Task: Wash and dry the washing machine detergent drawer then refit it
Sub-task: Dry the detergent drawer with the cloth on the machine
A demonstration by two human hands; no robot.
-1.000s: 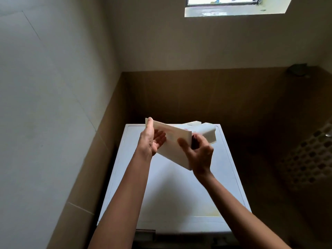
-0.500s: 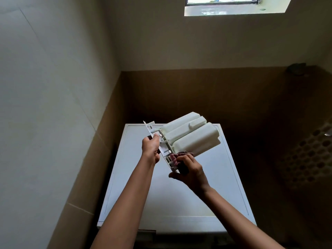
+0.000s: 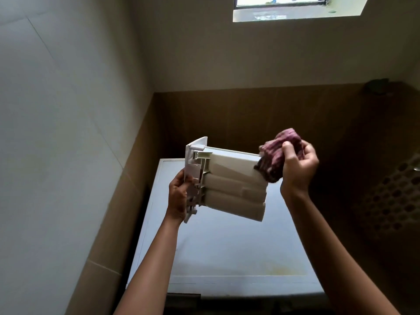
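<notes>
Head camera: a person holds a white detergent drawer (image 3: 236, 189) in the air above the white top of a washing machine (image 3: 227, 258), in a dim tiled corner. The drawer sits at the centre of the frame, clear of the machine, its ribbed underside turned towards the camera. Its front panel (image 3: 195, 160) stands upright at the 9 o'clock end and its three long compartments run out towards 3 o'clock.

The left hand (image 3: 178, 198) grips the lower part of the front panel from the 9 o'clock side, its fingers curled round the panel's edge and mostly hidden behind it. The right hand (image 3: 297, 164), at 2 o'clock from the drawer's middle, holds a bunched maroon striped cloth (image 3: 277, 155), fingers wrapped round it and thumb pressed on top. The cloth touches the drawer's far upper corner.

Both bare forearms rise from the bottom edge of the frame. A bright window (image 3: 279, 1) sits at 12 o'clock, high in a pale wall above brown tiles (image 3: 250, 119). A perforated panel (image 3: 391, 201) shows in shadow at 3 o'clock, and a small dark fitting (image 3: 378, 86) sits on the wall at 2 o'clock, too dim to make out.
</notes>
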